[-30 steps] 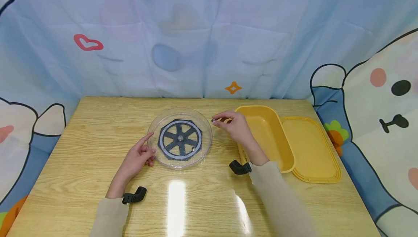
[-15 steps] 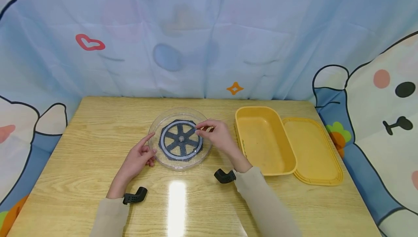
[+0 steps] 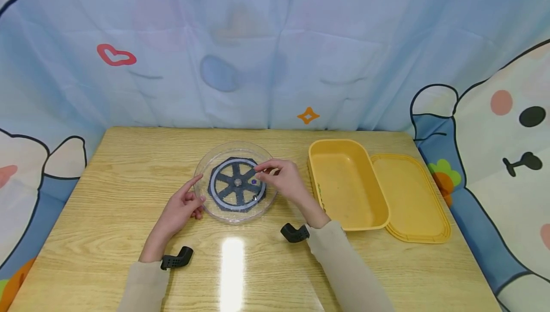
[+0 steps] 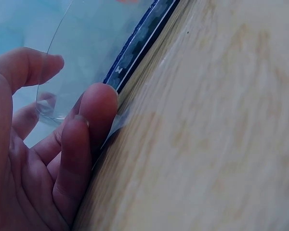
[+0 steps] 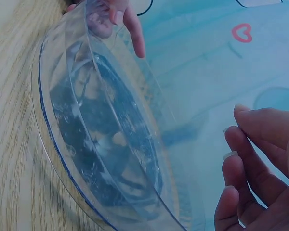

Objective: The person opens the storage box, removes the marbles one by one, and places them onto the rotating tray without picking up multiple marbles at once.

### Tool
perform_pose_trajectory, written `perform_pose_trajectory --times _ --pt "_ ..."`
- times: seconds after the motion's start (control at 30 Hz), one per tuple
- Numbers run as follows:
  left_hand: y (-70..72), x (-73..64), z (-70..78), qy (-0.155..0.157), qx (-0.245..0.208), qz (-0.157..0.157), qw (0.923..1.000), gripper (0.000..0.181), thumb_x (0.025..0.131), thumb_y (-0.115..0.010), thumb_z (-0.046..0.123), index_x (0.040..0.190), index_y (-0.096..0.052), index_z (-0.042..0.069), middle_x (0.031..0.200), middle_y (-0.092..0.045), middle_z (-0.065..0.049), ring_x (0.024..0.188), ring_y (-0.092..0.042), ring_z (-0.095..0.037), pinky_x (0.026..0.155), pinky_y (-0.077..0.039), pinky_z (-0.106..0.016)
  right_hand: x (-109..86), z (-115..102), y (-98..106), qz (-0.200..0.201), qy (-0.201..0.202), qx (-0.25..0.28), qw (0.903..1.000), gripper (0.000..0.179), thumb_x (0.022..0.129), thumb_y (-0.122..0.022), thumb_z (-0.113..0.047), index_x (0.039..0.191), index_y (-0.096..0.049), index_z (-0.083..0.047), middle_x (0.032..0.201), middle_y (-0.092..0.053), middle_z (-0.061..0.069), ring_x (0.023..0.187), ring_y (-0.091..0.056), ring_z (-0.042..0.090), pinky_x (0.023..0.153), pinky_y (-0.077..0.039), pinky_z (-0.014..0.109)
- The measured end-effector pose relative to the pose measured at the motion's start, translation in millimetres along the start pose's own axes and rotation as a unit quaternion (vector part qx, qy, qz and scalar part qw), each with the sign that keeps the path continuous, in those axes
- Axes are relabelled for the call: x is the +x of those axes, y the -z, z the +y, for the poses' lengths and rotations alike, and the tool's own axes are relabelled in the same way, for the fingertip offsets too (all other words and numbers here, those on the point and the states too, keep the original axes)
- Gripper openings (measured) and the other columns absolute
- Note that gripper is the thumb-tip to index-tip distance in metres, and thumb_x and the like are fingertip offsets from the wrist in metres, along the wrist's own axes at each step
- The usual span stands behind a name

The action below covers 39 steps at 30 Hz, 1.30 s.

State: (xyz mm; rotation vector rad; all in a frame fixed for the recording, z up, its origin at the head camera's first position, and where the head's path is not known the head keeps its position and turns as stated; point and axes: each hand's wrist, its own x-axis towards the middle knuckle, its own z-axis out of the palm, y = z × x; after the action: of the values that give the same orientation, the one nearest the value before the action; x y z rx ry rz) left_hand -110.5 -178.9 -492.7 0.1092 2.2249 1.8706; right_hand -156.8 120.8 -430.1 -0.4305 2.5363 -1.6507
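A round clear dish (image 3: pixel 236 217) stands on the table, with a dark, spoked wheel-like shape (image 3: pixel 223 178) inside its outline. My left hand (image 3: pixel 178 210) holds the left side of the dish, index finger at the rim and thumb lower down the wall. The left wrist view shows that thumb (image 4: pixel 100 108) close to the dish's bottom edge. Over the right part of the dish is my right hand (image 3: pixel 281 178), its fingertips grouped but holding nothing in the right wrist view. Just below those fingertips, a small blue marble-like piece (image 3: pixel 254 182) shows within the dish.
To the right stands a deep yellow tub (image 3: pixel 352 192), with its flat yellow lid (image 3: pixel 412 197) beside it. A printed curtain (image 3: pixel 240 49) hangs behind the table's (image 3: pixel 129 173) far edge. Each wrist wears a black camera.
My right hand has moved left from beside the yellow tub to over the dish and let go of the small blue piece. My left hand has stayed at the rim.
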Motion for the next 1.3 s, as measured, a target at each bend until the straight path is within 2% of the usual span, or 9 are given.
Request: perform_pose_trajectory --times 0.13,0.33,0.5,0.63,0.77,0.9,1.07,1.3 --pt "0.1 1.6 -1.0 0.007 0.002 0.002 1.0000 0.063 0.100 -0.060 0.008 0.156 -0.033 0.016 0.078 -0.060 -0.019 0.061 -0.061 -0.024 0.059 -0.056 -0.033 0.1 1.6 3.2 0.011 0.007 0.004 0.9999 0.014 0.090 -0.075 -0.010 0.102 -0.077 -0.003 0.097 -0.071 0.003 0.076 -0.059 0.026 0.062 -0.048 0.029" --pt "-0.1 0.8 -0.2 0.003 -0.006 0.001 1.0000 0.063 0.100 -0.061 0.009 0.156 -0.034 0.017 0.079 -0.060 -0.019 0.061 -0.062 -0.023 0.059 -0.056 -0.033 -1.8 -2.2 17.7 0.023 -0.008 -0.001 0.9997 0.016 0.091 -0.074 -0.010 0.104 -0.076 -0.001 0.100 -0.072 0.006 0.074 -0.056 0.028 0.062 -0.045 0.027" --pt "-0.1 -0.6 0.7 -0.004 -0.009 0.000 1.0000 0.062 0.099 -0.062 0.009 0.155 -0.035 0.017 0.079 -0.060 -0.019 0.061 -0.062 -0.022 0.059 -0.057 -0.033 -3.8 -4.6 40.2 0.040 -0.026 -0.028 0.9985 0.014 0.091 -0.075 -0.012 0.103 -0.077 -0.006 0.100 -0.072 0.003 0.072 -0.054 0.028 0.061 -0.045 0.029" --pt "-0.2 -0.9 0.5 -0.006 -0.008 0.001 0.9999 0.061 0.099 -0.061 0.009 0.155 -0.036 0.016 0.078 -0.060 -0.019 0.061 -0.062 -0.022 0.059 -0.057 -0.033 -6.3 -1.0 61.9 0.048 -0.039 -0.039 0.9973 0.015 0.091 -0.075 -0.016 0.104 -0.077 -0.008 0.101 -0.072 0.003 0.065 -0.049 0.026 0.056 -0.042 0.028" --pt "-0.2 -0.7 0.3 -0.004 -0.007 0.001 1.0000 0.061 0.099 -0.061 0.009 0.155 -0.036 0.016 0.078 -0.060 -0.019 0.061 -0.062 -0.022 0.059 -0.056 -0.033 -10.6 7.4 85.6 0.049 -0.043 -0.045 0.9968 0.018 0.092 -0.074 -0.022 0.105 -0.077 -0.010 0.105 -0.071 0.004 0.074 -0.055 0.034 0.059 -0.045 0.030" --pt "0.4 0.7 -0.3 -0.003 -0.008 -0.001 1.0000 0.062 0.100 -0.061 0.010 0.155 -0.035 0.017 0.078 -0.060 -0.018 0.061 -0.061 -0.022 0.060 -0.056 -0.033 -15.2 20.0 110.1 0.039 -0.043 -0.062 0.9964 0.027 0.092 -0.074 -0.028 0.109 -0.076 -0.008 0.107 -0.071 0.007 0.087 -0.060 0.037 0.068 -0.051 0.037" --pt "0.8 3.0 -1.9 -0.005 -0.015 -0.004 0.9999 0.062 0.100 -0.061 0.011 0.156 -0.034 0.019 0.080 -0.060 -0.018 0.062 -0.061 -0.022 0.060 -0.057 -0.034 -17.3 33.6 134.9 0.015 -0.053 -0.078 0.9954 0.027 0.091 -0.075 -0.024 0.110 -0.075 -0.004 0.108 -0.071 0.011 0.092 -0.062 0.028 0.077 -0.054 0.044" --pt "-0.6 1.1 -2.0 0.002 -0.006 0.004 1.0000 0.063 0.100 -0.061 0.010 0.156 -0.034 0.018 0.078 -0.060 -0.018 0.061 -0.061 -0.023 0.059 -0.056 -0.034 -16.1 47.5 152.5 -0.021 -0.095 -0.097 0.9906 0.029 0.091 -0.076 -0.021 0.112 -0.075 -0.001 0.110 -0.072 0.013 0.098 -0.062 0.025 0.081 -0.052 0.032"
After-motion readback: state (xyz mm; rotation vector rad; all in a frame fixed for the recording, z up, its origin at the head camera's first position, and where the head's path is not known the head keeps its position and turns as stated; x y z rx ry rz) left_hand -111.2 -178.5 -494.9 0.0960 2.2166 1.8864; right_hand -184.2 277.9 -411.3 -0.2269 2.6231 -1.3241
